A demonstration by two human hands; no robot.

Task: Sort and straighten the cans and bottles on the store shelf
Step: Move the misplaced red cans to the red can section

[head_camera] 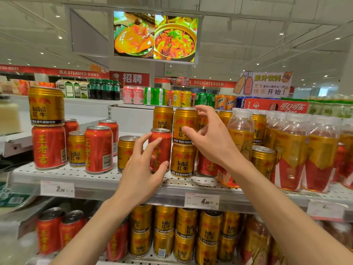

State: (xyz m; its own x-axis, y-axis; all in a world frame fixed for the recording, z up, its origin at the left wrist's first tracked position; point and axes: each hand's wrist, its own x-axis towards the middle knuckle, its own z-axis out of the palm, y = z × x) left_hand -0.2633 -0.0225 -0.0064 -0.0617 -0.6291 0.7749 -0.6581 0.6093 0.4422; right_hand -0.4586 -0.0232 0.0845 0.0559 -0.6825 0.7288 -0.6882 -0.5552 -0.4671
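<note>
Red herbal-tea cans and gold Red Bull cans stand mixed on the white perforated shelf [63, 174]. My left hand [142, 169] curls round a red can [163, 145] in the middle, index and middle fingers across its front and thumb at its lower right. Just right of it, a gold can [182, 123] is stacked on another gold can [181, 161]. My right hand [211, 137] reaches at the upper gold can with fingers spread; its thumb touches the can's face. Tall tea bottles [292, 150] fill the shelf's right side.
On the left, a gold can [46, 106] sits stacked on a red can [48, 147], with more red and gold cans beside them. The lower shelf holds red cans [48, 231] and stacked gold cans [164, 220]. Price tags [201, 201] hang on the shelf edge.
</note>
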